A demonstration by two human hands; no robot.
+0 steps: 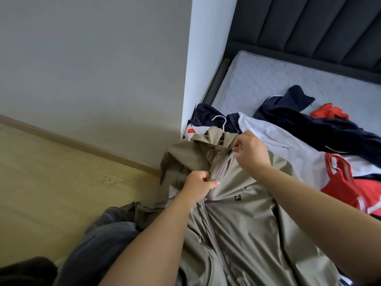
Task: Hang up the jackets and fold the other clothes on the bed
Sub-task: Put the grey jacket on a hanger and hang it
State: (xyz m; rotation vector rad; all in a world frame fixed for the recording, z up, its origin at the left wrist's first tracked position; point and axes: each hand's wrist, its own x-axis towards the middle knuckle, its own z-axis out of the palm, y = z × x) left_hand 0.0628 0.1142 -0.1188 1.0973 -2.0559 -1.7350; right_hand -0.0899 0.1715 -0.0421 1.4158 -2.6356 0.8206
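Beige jacket (247, 223) on bed edge, front up, hook of white hanger (220, 120) poking out at collar. Step in hand: zipping up, near top. My right hand (251, 149) pinches zipper pull (232, 152) at collar. My left hand (201, 182) clenches fabric beside zipper lower down, for tension. Next, I judge: let go, lift by hook, carry to rail. No container in view. Mattress (278, 79) bears navy garment (309, 120), white jacket (278, 137), red garment (342, 186), all unfolded.
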